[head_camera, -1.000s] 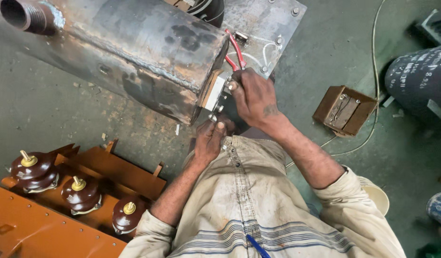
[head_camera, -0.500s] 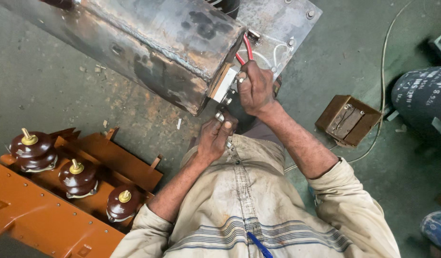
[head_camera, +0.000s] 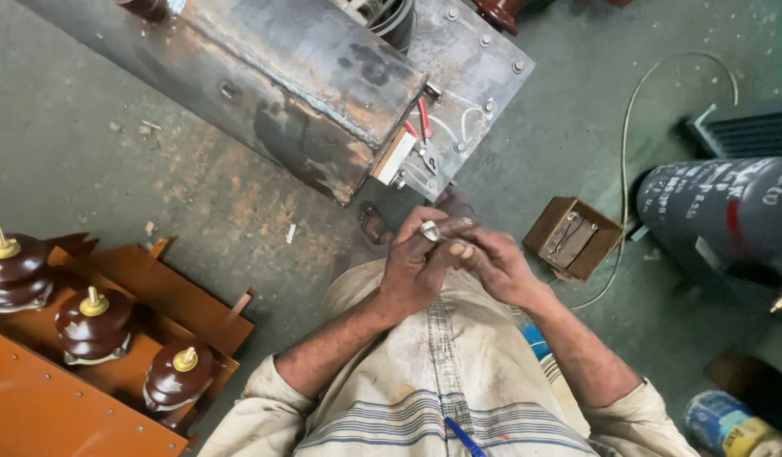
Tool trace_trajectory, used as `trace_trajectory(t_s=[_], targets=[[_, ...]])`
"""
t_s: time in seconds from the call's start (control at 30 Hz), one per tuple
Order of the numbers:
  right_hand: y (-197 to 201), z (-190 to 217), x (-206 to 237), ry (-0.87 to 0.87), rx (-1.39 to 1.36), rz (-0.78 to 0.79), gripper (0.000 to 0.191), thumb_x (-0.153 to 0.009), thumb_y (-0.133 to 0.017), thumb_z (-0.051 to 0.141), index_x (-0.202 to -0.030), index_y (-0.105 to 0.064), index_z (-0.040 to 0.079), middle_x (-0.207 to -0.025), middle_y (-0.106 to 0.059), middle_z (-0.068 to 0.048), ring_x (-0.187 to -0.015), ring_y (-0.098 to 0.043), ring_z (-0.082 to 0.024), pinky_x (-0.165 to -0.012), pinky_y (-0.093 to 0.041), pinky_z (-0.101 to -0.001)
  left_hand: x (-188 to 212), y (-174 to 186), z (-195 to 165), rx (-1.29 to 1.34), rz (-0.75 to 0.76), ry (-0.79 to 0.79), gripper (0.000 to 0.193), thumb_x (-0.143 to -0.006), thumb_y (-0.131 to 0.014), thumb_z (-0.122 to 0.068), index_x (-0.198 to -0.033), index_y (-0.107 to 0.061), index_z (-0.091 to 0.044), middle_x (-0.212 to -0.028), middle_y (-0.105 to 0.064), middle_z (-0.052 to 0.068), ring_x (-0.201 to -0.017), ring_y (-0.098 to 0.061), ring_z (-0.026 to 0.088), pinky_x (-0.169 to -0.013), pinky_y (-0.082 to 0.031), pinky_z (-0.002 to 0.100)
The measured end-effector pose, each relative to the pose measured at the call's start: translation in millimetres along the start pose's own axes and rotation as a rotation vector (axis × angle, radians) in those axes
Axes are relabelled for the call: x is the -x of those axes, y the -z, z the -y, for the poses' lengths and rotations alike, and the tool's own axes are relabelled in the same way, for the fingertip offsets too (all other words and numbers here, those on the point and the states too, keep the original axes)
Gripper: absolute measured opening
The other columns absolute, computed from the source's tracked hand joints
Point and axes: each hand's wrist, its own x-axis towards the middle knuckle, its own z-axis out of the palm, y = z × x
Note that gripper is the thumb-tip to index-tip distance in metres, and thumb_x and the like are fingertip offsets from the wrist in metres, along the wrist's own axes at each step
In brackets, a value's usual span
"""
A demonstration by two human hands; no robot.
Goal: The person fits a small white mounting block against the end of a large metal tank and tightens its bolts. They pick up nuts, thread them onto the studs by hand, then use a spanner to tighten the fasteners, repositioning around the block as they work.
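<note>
Both hands are now drawing back from the big rusty steel tank [head_camera: 281,80], meeting above the lap. Its bolted grey end plate [head_camera: 471,80] is lying just ahead, red-handled pliers [head_camera: 423,135] resting on it. Left hand [head_camera: 416,271] is pinching a small silvery metal fitting [head_camera: 430,230], fingers curled; right hand [head_camera: 492,262] is touching it, nearly closed, grip unclear. Which way the fitting's long axis runs is too small to tell.
</note>
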Motion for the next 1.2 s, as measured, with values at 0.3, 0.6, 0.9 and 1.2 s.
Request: trace_trajectory(t_s=[0.3, 0.6, 0.9, 1.2], targets=[[113, 123, -79, 0.752, 1.145, 0.077, 0.018, -0.091, -0.082, 0.024, -0.099, -0.074, 0.010, -0.076, -0.061, -0.003, -0.069, -0.058, -0.023, -0.111, -0.054, -0.0497, -21, -21, 1, 0.675, -0.316, 0.324, 0.034, -0.111, -0.059, -0.028, -0.130, -0.066, -0.001, -0.109, -0.069, 0.008, -0.066, -0.044, 0.002, -0.060, -0.041, 0.022], [109, 214, -131, 1.215, 1.628, 0.217, 0.024, -0.087, -0.079, 0.035, -0.099, -0.078, 0.015, -0.072, -0.058, 0.005, -0.068, -0.052, -0.013, -0.111, -0.050, -0.0425, -51, -37, -2, 1.067, -0.527, 0.204, 0.038, -0.110, -0.061, -0.029, -0.138, -0.061, -0.004, -0.110, -0.068, 0.008, -0.063, -0.037, 0.004, -0.060, -0.037, 0.023], [100, 245, -133, 1.278, 1.933, 0.386, 0.019, -0.089, -0.068, 0.028, -0.100, -0.075, 0.014, -0.071, -0.051, 0.004, -0.074, -0.057, -0.013, -0.114, -0.048, -0.0470, -59, -42, 6, 1.096, -0.598, 0.155, 0.029, -0.111, -0.059, -0.026, -0.130, -0.063, -0.004, -0.109, -0.070, 0.011, -0.062, -0.039, 0.004, -0.059, -0.039, 0.023], [113, 224, -152, 1.199, 1.610, 0.368, 0.029, -0.087, -0.070, 0.033, -0.105, -0.077, 0.012, -0.080, -0.070, -0.001, -0.074, -0.063, -0.017, -0.107, -0.052, -0.0421, -60, -40, 10, 1.073, -0.589, 0.126, 0.027, -0.109, -0.062, -0.024, -0.126, -0.064, -0.004, -0.108, -0.070, 0.011, -0.062, -0.040, 0.004, -0.059, -0.039, 0.024]])
